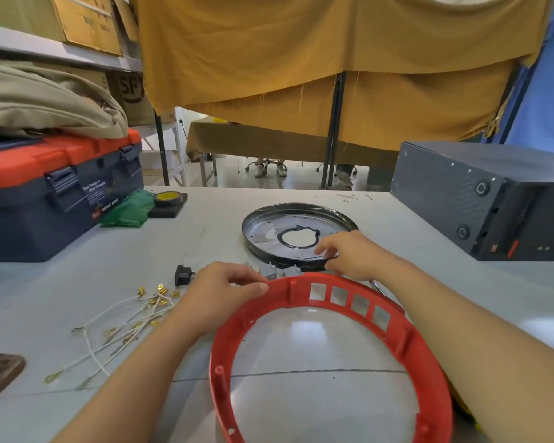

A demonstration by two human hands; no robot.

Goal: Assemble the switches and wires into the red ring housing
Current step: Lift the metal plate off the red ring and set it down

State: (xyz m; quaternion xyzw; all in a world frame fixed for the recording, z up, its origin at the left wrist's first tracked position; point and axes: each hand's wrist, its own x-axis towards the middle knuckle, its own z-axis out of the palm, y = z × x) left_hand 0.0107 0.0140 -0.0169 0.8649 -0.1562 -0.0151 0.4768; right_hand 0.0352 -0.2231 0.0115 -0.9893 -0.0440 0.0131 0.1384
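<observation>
Here, both hands meet at the far rim of the ring [333, 343], near centre of the bench [205, 225].
Left hand [218, 292] pinches the rim; right hand [349, 254] curls, its hold hidden. Tilted, the ring could slip and scatter the switches [282, 270] or snag the wires [122, 324]. Its four slots are unfilled; the pan [298, 235] holds nothing loose; the toolbox [58, 193] is closed.

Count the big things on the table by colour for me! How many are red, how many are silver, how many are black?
Red: 1, the red plastic ring housing
Silver: 1, the round silver metal pan
Black: 2, the small black switch and the big black metal box
Total: 4
The white wires lie too tangled to count.
</observation>
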